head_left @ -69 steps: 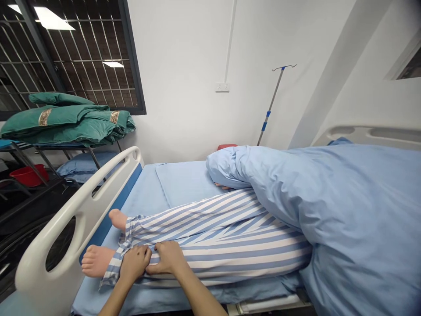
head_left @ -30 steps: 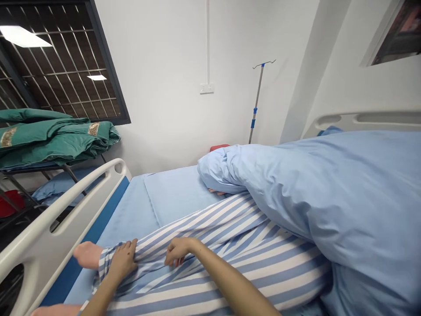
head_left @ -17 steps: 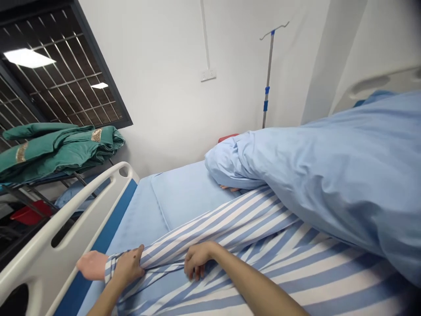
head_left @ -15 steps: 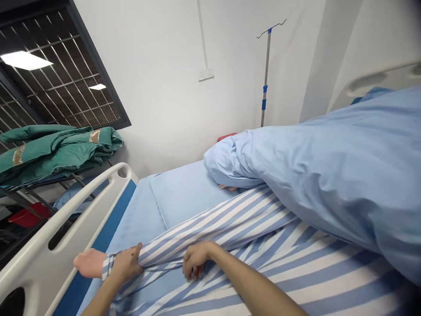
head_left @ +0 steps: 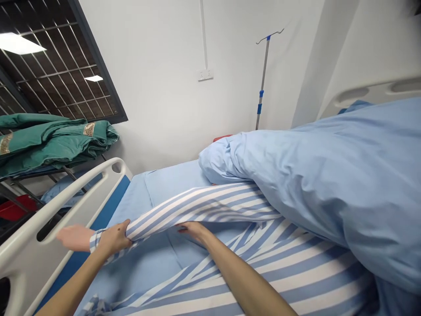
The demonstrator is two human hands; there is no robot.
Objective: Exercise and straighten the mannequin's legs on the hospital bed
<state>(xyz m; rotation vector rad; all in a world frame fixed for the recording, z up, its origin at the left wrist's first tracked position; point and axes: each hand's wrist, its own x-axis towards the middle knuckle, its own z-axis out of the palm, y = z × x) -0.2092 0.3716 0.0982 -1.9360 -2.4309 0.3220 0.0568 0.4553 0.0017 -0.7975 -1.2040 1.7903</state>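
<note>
A leg in a blue-and-white striped trouser leg (head_left: 204, 199) is raised off the bed, slightly bent, with a bare pinkish foot (head_left: 75, 237) at its left end. My left hand (head_left: 115, 237) is wrapped round the trouser cuff at the ankle. Beneath the middle of the leg, my right hand (head_left: 194, 230) supports it from below, its fingertips partly hidden by the fabric. A second striped trouser leg (head_left: 263, 281) lies nearer to me on the blue sheet (head_left: 154, 259). The blue quilt (head_left: 312, 175) covers the body further right.
The white bed end board (head_left: 66, 210) with cut-out grips stands at the left. Behind it, green padded coats (head_left: 55, 145) lie on a rack above a red basin (head_left: 19, 206). An IV pole (head_left: 263, 79) stands by the wall. Another bed board (head_left: 371, 90) is at the far right.
Both hands have lifted the striped leg off the bed, and the foot has moved up and left. My right hand has gone from on top of the fabric to underneath the leg.
</note>
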